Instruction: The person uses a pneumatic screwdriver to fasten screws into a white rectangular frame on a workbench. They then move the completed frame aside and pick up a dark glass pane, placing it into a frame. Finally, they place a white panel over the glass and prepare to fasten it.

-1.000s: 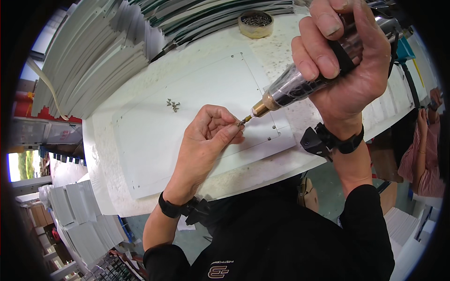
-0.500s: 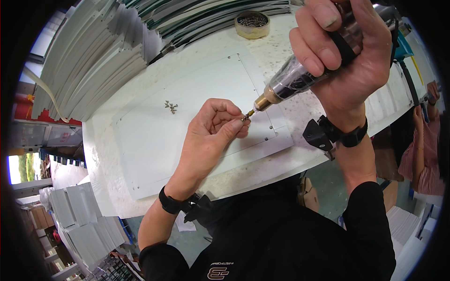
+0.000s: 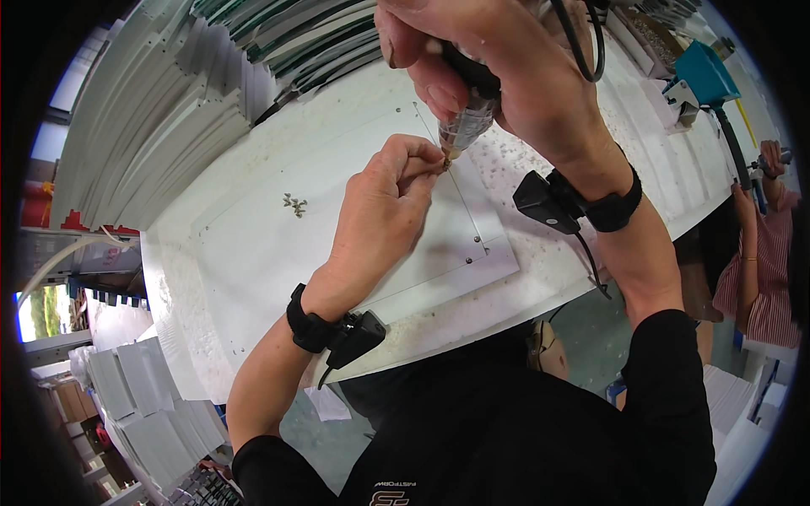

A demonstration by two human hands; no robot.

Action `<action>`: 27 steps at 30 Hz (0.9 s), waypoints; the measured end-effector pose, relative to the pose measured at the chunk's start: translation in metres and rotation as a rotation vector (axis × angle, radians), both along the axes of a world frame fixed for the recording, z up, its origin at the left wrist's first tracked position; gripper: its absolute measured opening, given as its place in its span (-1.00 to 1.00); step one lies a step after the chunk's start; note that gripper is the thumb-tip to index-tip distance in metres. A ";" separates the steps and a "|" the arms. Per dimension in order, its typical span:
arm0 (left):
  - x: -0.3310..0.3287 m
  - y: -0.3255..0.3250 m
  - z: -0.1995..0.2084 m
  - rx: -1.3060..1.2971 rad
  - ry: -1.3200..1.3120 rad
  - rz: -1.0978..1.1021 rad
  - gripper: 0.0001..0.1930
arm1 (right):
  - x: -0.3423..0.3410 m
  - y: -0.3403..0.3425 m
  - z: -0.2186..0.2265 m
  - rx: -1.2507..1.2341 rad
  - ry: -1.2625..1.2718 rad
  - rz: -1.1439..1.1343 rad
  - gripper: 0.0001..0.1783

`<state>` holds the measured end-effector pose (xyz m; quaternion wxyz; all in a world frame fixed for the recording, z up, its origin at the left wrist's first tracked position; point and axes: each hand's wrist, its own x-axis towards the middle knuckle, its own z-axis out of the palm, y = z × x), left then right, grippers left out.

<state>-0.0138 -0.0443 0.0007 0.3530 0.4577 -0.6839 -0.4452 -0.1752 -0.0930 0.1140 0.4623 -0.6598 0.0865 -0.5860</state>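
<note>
My right hand (image 3: pixel 523 63) is wrapped around a cylindrical powered screwdriver (image 3: pixel 467 126), its tip pointing down at a flat white panel (image 3: pixel 287 270). At that tip my left hand (image 3: pixel 384 198) pinches a small screw (image 3: pixel 447 165), mostly hidden by the fingertips, close to the line near the panel's right side. A little pile of loose screws (image 3: pixel 294 204) lies on the panel, left of my left hand. Several screw heads (image 3: pixel 469 261) sit along the panel's right end and corners. Both wrists wear black straps with small devices.
A white-covered table (image 3: pixel 181 337) bears the panel. Stacks of white folded sheet parts (image 3: pixel 160 110) and dark-edged sheets (image 3: pixel 291 42) stand at the back left. A teal tool (image 3: pixel 704 74) lies far right. Beyond the table's right end, another person in a striped shirt (image 3: pixel 759 278) holds something.
Both hands and the screwdriver have moved up and left to the far part of the panel's right side. The screwdriver is now more upright, its tip down by the panel.
</note>
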 end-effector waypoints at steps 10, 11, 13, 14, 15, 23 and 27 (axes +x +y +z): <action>0.002 0.005 0.005 0.025 -0.052 -0.007 -0.76 | -0.007 0.007 0.002 0.173 0.172 -0.136 -0.69; 0.002 0.007 0.003 0.005 -0.046 -0.010 -0.74 | -0.007 0.007 0.003 0.180 0.214 -0.131 -0.69; 0.002 0.007 0.001 -0.020 -0.061 -0.009 -0.70 | -0.015 0.001 0.002 0.171 0.312 -0.062 -0.70; 0.002 0.006 0.001 -0.024 -0.083 -0.003 -0.69 | -0.010 -0.004 -0.012 0.110 0.195 -0.014 -0.71; 0.001 0.006 0.001 -0.028 -0.105 -0.002 -0.67 | -0.006 -0.010 -0.027 0.048 0.082 0.041 -0.72; 0.002 0.005 -0.004 -0.061 -0.088 0.011 -0.67 | -0.002 0.006 -0.004 0.164 0.348 0.011 -0.79; 0.008 0.003 -0.010 -0.127 -0.069 -0.022 -0.69 | 0.000 0.007 -0.008 -0.008 0.298 -0.101 -0.73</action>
